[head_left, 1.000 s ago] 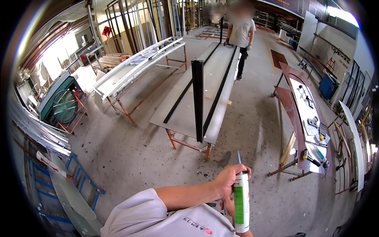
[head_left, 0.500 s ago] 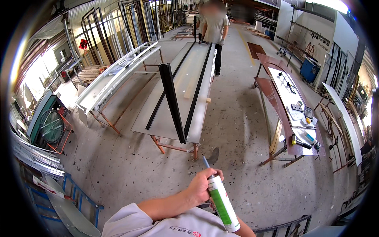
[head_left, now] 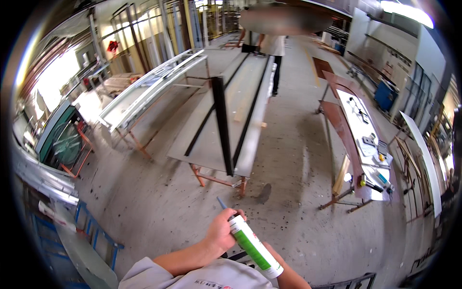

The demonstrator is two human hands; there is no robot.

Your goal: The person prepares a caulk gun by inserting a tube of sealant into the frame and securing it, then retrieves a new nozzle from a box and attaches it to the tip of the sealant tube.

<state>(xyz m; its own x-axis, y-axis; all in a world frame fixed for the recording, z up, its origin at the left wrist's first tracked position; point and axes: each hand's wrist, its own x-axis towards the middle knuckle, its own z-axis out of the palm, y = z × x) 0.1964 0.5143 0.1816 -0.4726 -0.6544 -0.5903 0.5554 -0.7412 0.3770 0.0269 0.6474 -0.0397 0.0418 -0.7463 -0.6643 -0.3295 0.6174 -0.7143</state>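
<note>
My left hand (head_left: 223, 233) is closed around the nozzle end of a white and green sealant cartridge (head_left: 255, 245). The cartridge is tilted, its grey-blue nozzle (head_left: 221, 203) pointing up and left, its base low and to the right. Behind the cartridge comes my right forearm (head_left: 288, 275); the fingers of my right hand are hidden there. A dark piece (head_left: 235, 256) shows partly between my left forearm and the cartridge, too covered to name.
Ahead stands a panel-topped trestle table (head_left: 202, 144) with long black profiles (head_left: 222, 125), one upright. Two people (head_left: 274, 48) are at its far end. Left is a rack with white frames (head_left: 159, 77); right, a brown worktable (head_left: 332, 113) with tools. A blue ladder-like frame (head_left: 98, 238) lies lower left.
The cartridge has moved left and its nozzle leans further left, still in my left hand. The whole view has shifted, with the tables now further right. A second person's arms show more at the far end.
</note>
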